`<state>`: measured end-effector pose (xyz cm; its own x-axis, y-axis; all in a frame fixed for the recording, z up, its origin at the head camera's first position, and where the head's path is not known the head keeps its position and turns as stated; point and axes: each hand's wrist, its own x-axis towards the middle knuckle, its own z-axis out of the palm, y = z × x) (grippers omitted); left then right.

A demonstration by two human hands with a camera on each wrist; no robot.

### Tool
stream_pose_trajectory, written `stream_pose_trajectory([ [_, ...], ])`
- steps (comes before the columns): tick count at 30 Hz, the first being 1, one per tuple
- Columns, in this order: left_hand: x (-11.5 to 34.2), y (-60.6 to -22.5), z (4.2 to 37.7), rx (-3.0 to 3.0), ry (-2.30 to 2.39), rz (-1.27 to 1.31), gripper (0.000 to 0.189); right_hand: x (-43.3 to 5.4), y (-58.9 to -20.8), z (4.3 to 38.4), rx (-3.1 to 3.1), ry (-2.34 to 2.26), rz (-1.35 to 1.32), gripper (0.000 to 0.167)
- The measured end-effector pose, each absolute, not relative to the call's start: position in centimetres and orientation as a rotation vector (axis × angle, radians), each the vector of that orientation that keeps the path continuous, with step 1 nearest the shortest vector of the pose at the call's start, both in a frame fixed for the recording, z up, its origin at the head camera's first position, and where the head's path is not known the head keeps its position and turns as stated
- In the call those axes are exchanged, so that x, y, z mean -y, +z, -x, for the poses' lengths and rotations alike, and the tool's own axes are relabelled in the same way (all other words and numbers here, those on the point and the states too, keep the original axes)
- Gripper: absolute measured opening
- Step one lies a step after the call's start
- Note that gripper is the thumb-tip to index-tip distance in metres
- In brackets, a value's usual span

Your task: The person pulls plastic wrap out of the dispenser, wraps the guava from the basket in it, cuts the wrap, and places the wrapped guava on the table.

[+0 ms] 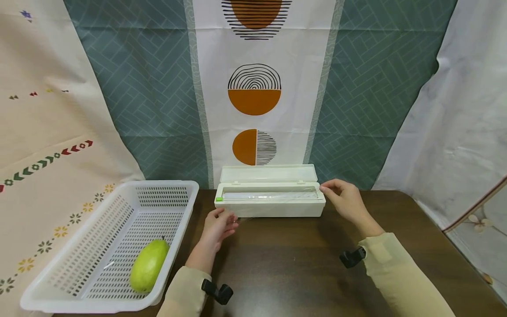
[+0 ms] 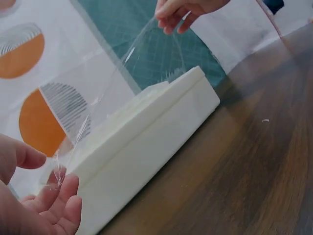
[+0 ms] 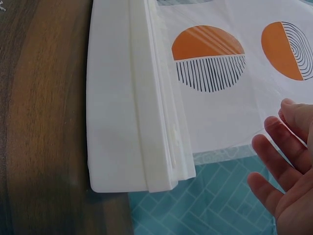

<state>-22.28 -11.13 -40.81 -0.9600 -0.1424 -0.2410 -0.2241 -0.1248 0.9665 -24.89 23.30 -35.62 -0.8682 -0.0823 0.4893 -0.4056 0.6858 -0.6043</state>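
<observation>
1. Near the right end of the white box (image 1: 271, 209): right hand (image 1: 343, 200), thumb and forefinger pinched on clear film (image 2: 129, 55).
2. Near the front left corner: left hand (image 1: 218, 226), fingers touching the film; whether they grip it cannot be told.
3. Between the hands: film stretched over the box, lid (image 1: 268, 174) raised.
4. Left of the left hand: white basket (image 1: 162, 197) holding one green fruit (image 1: 149, 265).

Roomy up the middle, jammed at the far edge!
Free between the sleeves (image 1: 400, 268) over bare table surface (image 1: 293, 273); blocked beyond by the white box (image 1: 271, 210), and above by clear film (image 2: 129, 55) strung from right hand (image 1: 346, 202) toward left hand (image 1: 217, 229); walled off at left by the basket (image 1: 184, 229).
</observation>
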Motion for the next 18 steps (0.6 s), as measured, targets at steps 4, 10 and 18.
stream_pose_trajectory([
  [4,11.3,-40.2,21.7,-2.175,2.216,0.381,0.057,-23.3,-35.6,25.0,2.464,1.019,-0.381,0.019],
  [10,11.6,-39.5,21.1,-2.454,2.024,0.209,0.047,-23.3,-35.5,24.9,2.483,1.047,-0.371,0.020],
  [18,11.7,-38.0,21.0,-2.893,1.669,0.066,0.029,-23.2,-35.4,24.8,2.489,1.064,-0.364,0.020],
])
